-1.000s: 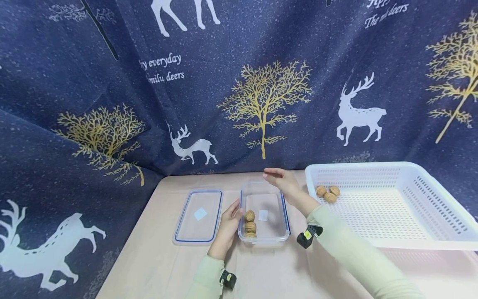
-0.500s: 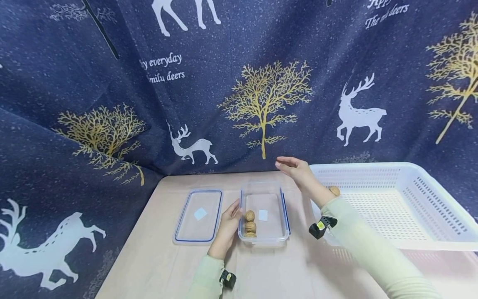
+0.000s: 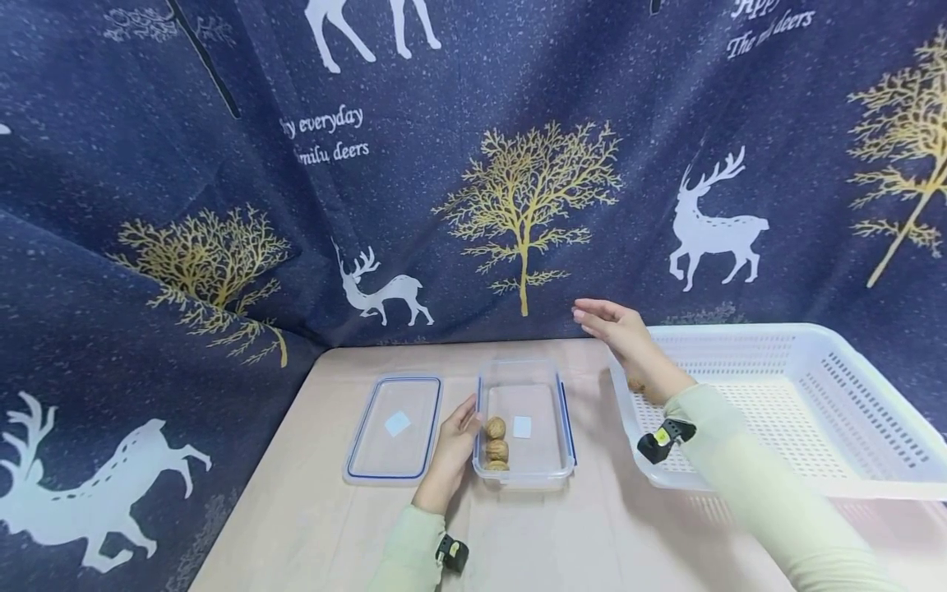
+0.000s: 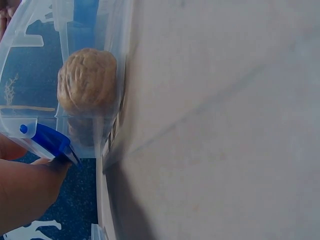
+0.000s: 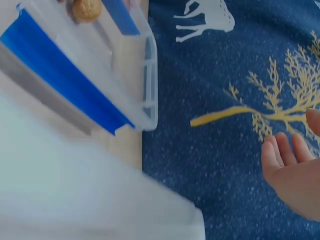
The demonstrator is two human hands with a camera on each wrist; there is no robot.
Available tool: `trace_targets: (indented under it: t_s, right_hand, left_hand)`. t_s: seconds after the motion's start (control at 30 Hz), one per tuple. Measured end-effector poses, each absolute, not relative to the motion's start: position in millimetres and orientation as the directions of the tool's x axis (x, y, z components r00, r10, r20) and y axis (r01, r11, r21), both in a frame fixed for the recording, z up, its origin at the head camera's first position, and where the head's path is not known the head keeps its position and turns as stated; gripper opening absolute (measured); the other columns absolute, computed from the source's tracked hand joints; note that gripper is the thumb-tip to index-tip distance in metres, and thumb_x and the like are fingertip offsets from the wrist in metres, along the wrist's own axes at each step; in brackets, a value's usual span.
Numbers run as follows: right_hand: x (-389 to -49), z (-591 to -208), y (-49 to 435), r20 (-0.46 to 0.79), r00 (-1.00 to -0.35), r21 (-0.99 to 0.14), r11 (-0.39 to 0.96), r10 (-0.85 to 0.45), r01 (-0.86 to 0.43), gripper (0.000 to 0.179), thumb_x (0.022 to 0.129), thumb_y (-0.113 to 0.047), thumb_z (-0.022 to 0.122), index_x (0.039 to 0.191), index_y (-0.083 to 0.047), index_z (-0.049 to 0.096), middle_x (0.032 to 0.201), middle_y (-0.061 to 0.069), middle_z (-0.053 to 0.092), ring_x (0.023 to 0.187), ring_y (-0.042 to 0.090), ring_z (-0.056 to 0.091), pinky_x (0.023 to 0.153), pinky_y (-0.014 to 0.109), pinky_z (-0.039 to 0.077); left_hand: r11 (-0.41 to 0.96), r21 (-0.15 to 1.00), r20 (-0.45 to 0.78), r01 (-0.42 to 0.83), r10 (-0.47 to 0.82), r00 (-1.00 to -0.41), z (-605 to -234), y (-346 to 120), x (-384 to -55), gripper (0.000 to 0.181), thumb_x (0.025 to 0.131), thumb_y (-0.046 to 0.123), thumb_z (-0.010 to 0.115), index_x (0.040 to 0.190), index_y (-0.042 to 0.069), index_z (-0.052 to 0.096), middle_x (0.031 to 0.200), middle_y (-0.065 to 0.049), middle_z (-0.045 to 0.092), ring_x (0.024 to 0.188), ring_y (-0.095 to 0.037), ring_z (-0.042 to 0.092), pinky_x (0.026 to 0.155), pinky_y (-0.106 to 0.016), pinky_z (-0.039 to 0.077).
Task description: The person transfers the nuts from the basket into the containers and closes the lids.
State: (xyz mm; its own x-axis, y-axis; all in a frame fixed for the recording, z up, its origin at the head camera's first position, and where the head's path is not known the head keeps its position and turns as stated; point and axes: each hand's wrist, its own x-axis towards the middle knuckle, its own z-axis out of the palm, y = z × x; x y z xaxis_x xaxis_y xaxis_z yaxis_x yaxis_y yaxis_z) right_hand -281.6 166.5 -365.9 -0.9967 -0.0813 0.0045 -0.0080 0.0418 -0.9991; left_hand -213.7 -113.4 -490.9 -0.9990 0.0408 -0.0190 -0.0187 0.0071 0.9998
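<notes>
Presumably between pickups, straight-fingered left hand [image 3: 455, 440] touches clear rectangular plastic box [image 3: 528, 474] of brown round walnuts [image 3: 497, 450] beside it; relaxed, empty right hand [image 3: 620, 330] should lower to white perforated plastic basket [image 3: 851, 415] nearby.

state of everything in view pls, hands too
Clear box: open, upright on the table.
Lid: off, lying flat left of the box.
Blue latch: unfastened, on the box's right side.
Walnuts in the box: three, lined along its left side.
White basket: uncovered, partly hidden by the right arm.
Walnut in the basket: partly hidden.
Left hand: touching the box's left side.
Right hand: raised, no object visible in it.
</notes>
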Motion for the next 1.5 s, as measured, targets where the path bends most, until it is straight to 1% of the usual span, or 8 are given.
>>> trace_targets:
  t_s: [0.27, 0.47, 0.63, 0.8, 0.97, 1.2, 1.3, 1.5]
  right_hand:
    - [-284.9, -371.7, 187.7, 0.062, -0.996, -0.998, -0.012, -0.068, -0.062, 0.056, 0.094, -0.020, 0.063, 0.140, 0.005, 0.042, 0.136, 0.011, 0.055, 0.105, 0.000, 0.059, 0.109, 0.033, 0.040]
    - [-287.1, -378.2, 204.2, 0.052, -0.996, -0.987, -0.153, -0.076, -0.040, 0.058, 0.093, -0.015, 0.065, 0.141, 0.006, 0.040, 0.118, -0.002, 0.064, 0.106, 0.005, 0.062, 0.109, 0.032, 0.038]
    - [-289.6, -384.2, 217.3, 0.058, -0.990, -0.967, -0.252, -0.126, -0.025, 0.056, 0.093, -0.011, 0.063, 0.141, 0.006, 0.039, 0.114, -0.003, 0.066, 0.107, 0.007, 0.062, 0.109, 0.031, 0.037]
    - [-292.0, -390.5, 230.7, 0.053, -0.981, -0.967, -0.253, -0.189, -0.004, 0.042, 0.095, -0.011, 0.060, 0.133, 0.000, 0.046, 0.110, -0.007, 0.068, 0.105, 0.005, 0.063, 0.106, 0.025, 0.041]
    - [-293.7, -397.9, 246.8, 0.041, -0.970, -0.957, -0.287, -0.241, 0.031, 0.050, 0.097, -0.009, 0.057, 0.141, 0.006, 0.038, 0.112, -0.003, 0.068, 0.107, 0.007, 0.063, 0.107, 0.027, 0.039]
    - [-296.1, -411.6, 272.5, 0.053, -0.946, -0.944, -0.324, -0.319, 0.057, 0.023, 0.100, -0.005, 0.048, 0.122, -0.006, 0.056, 0.112, -0.002, 0.069, 0.110, 0.011, 0.063, 0.105, 0.026, 0.041]
    - [-296.0, -418.7, 283.3, 0.087, -0.928, -0.929, -0.366, -0.363, 0.056, 0.026, 0.101, 0.000, 0.043, 0.113, -0.009, 0.064, 0.113, 0.002, 0.069, 0.109, 0.013, 0.064, 0.103, 0.026, 0.044]
    - [-295.5, -432.3, 303.4, 0.106, -0.891, -0.940, -0.337, -0.442, 0.055, 0.032, 0.101, 0.002, 0.039, 0.115, -0.010, 0.065, 0.116, 0.002, 0.068, 0.109, 0.012, 0.063, 0.100, 0.024, 0.047]
  left_hand:
    - [0.022, 0.999, -0.039, -0.038, 0.058, -0.998, -472.2, -112.5, -203.1, 0.048, 0.099, 0.001, 0.043, 0.143, -0.011, 0.031, 0.149, -0.030, 0.028, 0.138, -0.044, 0.027, 0.116, -0.049, 0.024]
    - [0.035, 0.998, -0.051, -0.049, 0.054, -0.997, -456.0, -110.4, -192.1, 0.047, 0.099, 0.001, 0.044, 0.143, -0.011, 0.032, 0.149, -0.030, 0.030, 0.138, -0.043, 0.028, 0.116, -0.047, 0.026]
    - [0.025, 0.999, -0.048, -0.046, 0.054, -0.997, -456.6, -110.7, -192.3, 0.047, 0.099, 0.001, 0.044, 0.143, -0.011, 0.032, 0.149, -0.030, 0.029, 0.138, -0.043, 0.028, 0.116, -0.047, 0.026]
    - [0.020, 0.999, -0.041, -0.040, 0.059, -0.997, -459.3, -111.5, -195.0, 0.047, 0.099, 0.001, 0.044, 0.143, -0.011, 0.032, 0.149, -0.030, 0.029, 0.138, -0.043, 0.028, 0.116, -0.047, 0.026]
    - [0.025, 0.999, -0.039, -0.038, 0.055, -0.998, -466.3, -112.2, -200.3, 0.047, 0.099, 0.002, 0.045, 0.143, -0.011, 0.032, 0.148, -0.031, 0.030, 0.138, -0.044, 0.029, 0.115, -0.048, 0.026]
    - [0.011, 0.999, -0.045, -0.045, 0.045, -0.998, -490.4, -115.1, -213.9, 0.048, 0.099, 0.003, 0.046, 0.144, -0.008, 0.034, 0.149, -0.028, 0.030, 0.138, -0.042, 0.029, 0.115, -0.047, 0.026]
    - [0.015, 0.999, -0.040, -0.040, 0.038, -0.998, -492.5, -114.8, -214.3, 0.048, 0.100, 0.006, 0.046, 0.144, -0.006, 0.035, 0.150, -0.026, 0.031, 0.139, -0.040, 0.029, 0.116, -0.046, 0.026]
    - [0.013, 0.999, -0.034, -0.033, 0.035, -0.999, -493.3, -114.6, -214.2, 0.048, 0.100, 0.007, 0.046, 0.144, -0.005, 0.035, 0.151, -0.025, 0.031, 0.139, -0.040, 0.028, 0.116, -0.046, 0.025]
